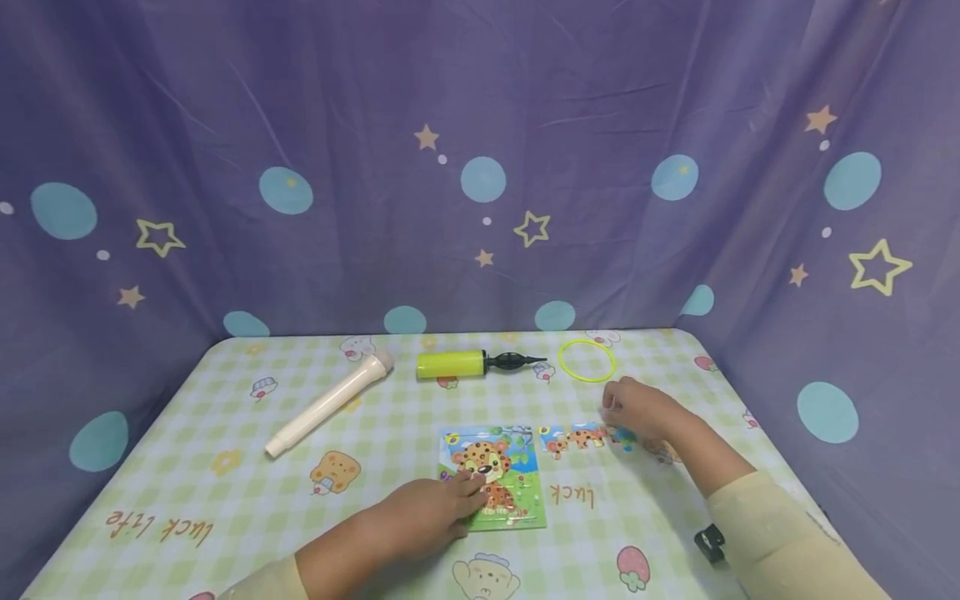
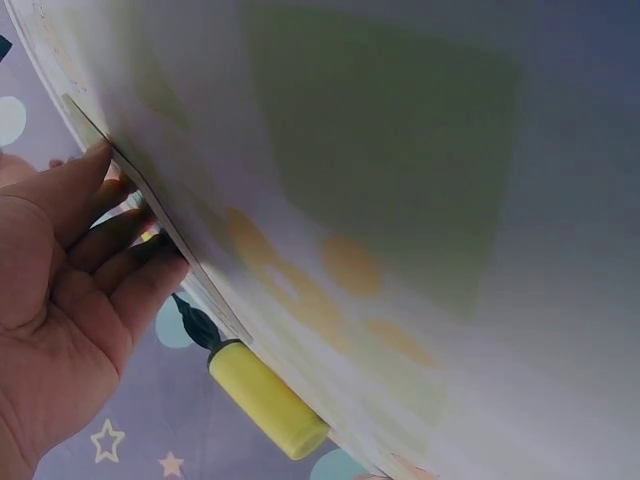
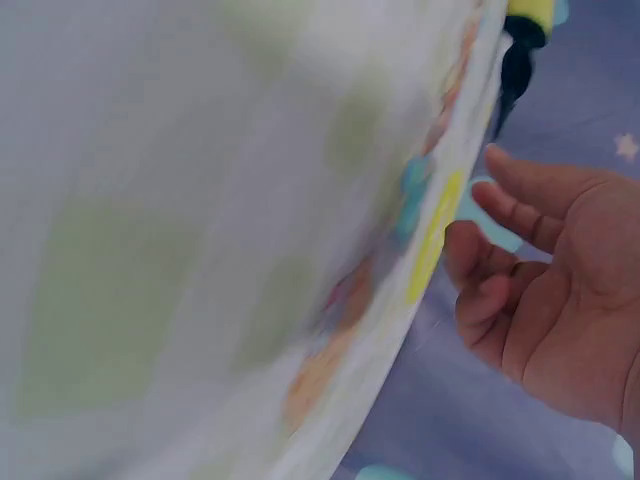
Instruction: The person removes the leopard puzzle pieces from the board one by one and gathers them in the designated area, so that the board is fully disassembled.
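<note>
Left hand (image 1: 431,515): palm down, fingers straight and together, forearm angled in from lower left.
Right hand (image 1: 637,410): reached forward, fingers loosely curled, sleeve at the wrist.

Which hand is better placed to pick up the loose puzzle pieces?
Right hand, probably: it hovers beside the loose puzzle pieces, while the left hand rests on the puzzle board.

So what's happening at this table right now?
A person is working on a leopard jigsaw puzzle on a checked tablecloth. The left hand rests flat on the puzzle board, while the right hand reaches over a row of loose puzzle pieces beside it. Farther back lie a yellow hand pump, a cream tube and a yellow ring, all untouched.
</note>
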`<action>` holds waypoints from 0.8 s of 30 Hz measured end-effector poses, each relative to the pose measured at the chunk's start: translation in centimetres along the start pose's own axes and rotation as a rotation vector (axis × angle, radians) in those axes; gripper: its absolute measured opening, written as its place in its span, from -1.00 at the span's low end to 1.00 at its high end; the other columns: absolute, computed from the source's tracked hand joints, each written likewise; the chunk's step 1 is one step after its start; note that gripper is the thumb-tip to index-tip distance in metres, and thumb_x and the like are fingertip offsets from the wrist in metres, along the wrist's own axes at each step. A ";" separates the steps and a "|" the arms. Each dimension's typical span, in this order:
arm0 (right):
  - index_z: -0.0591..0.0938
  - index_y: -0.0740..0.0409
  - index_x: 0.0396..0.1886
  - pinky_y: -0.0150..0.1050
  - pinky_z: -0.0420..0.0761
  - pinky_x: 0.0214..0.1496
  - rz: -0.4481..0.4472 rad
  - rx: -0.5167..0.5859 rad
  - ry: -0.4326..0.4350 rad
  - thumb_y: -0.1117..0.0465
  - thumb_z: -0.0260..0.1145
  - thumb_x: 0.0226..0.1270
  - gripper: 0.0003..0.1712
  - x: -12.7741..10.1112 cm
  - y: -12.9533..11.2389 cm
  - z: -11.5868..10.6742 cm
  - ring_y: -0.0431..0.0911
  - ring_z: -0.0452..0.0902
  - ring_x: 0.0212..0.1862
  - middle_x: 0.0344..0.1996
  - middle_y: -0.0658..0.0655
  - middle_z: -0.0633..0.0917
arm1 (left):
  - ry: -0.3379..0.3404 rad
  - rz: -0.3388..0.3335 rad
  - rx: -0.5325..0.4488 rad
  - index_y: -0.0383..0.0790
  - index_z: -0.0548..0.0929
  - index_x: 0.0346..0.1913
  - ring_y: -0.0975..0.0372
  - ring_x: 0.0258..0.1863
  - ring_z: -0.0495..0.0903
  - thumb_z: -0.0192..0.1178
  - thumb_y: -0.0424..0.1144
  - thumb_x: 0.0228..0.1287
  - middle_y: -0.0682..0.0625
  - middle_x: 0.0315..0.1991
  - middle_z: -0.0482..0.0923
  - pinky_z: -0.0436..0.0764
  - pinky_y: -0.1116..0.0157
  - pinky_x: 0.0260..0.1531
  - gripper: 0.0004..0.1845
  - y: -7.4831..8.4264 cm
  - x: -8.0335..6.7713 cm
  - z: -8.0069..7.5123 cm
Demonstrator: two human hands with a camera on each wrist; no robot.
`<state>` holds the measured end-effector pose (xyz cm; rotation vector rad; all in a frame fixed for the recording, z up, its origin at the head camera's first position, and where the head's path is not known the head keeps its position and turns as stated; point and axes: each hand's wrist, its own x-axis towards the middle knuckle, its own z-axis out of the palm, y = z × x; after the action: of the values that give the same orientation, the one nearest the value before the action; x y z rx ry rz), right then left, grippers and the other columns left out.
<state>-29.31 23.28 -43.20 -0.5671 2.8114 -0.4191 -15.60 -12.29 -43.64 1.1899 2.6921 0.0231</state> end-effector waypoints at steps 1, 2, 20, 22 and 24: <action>0.53 0.01 -0.17 -0.15 0.47 -0.20 -0.026 0.020 0.019 0.01 0.21 0.31 -0.78 0.1 -0.5 0.0 -0.14 0.42 -0.26 -0.25 0.00 0.45 | 0.006 -0.006 -0.015 -0.04 0.34 0.33 0.12 0.32 0.22 0.09 -0.04 0.31 0.01 0.35 0.22 0.42 0.20 0.13 -0.46 0.0 0.0 0.0; 0.53 0.02 -0.13 -0.15 0.48 -0.19 -0.058 0.042 0.030 0.00 0.22 0.30 -0.74 0.2 -1.2 0.0 -0.15 0.43 -0.25 -0.22 0.00 0.46 | 0.009 -0.011 -0.027 -0.04 0.35 0.33 0.13 0.32 0.22 0.10 -0.05 0.30 0.02 0.35 0.22 0.41 0.19 0.14 -0.46 0.0 -0.1 -0.1; 0.56 -0.10 0.05 -0.25 0.46 -0.02 -0.413 -0.279 -0.005 -0.24 0.34 0.03 -0.40 0.1 -12.4 5.6 -0.20 0.34 -0.08 -0.13 -0.15 0.49 | 0.067 -0.029 0.016 -0.12 0.26 0.37 0.11 0.33 0.20 0.10 -0.02 0.30 -0.03 0.40 0.12 0.42 0.19 0.13 -0.38 0.4 -0.3 0.4; 0.57 -0.12 -0.02 -0.28 0.46 -0.05 -0.404 -0.278 -0.009 -0.21 0.36 0.04 -0.47 0.1 -12.5 5.8 -0.23 0.33 -0.11 -0.17 -0.18 0.49 | 0.074 -0.030 0.021 -0.13 0.29 0.36 0.11 0.32 0.22 0.11 -0.01 0.29 -0.03 0.40 0.10 0.43 0.20 0.12 -0.39 0.4 -0.4 0.4; 0.58 -0.13 -0.07 -0.30 0.46 -0.06 -0.390 -0.251 -0.023 -0.17 0.38 0.04 -0.54 0.1 -12.7 5.9 -0.24 0.33 -0.13 -0.20 -0.20 0.49 | 0.074 -0.032 0.024 -0.13 0.31 0.34 0.12 0.32 0.22 0.11 -0.01 0.29 -0.02 0.41 0.10 0.44 0.20 0.12 -0.40 0.4 -0.4 0.4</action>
<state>-23.39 10.67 -44.63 -1.1743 2.7437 -0.1233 -14.97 -12.33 -43.97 1.1751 2.7825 0.0308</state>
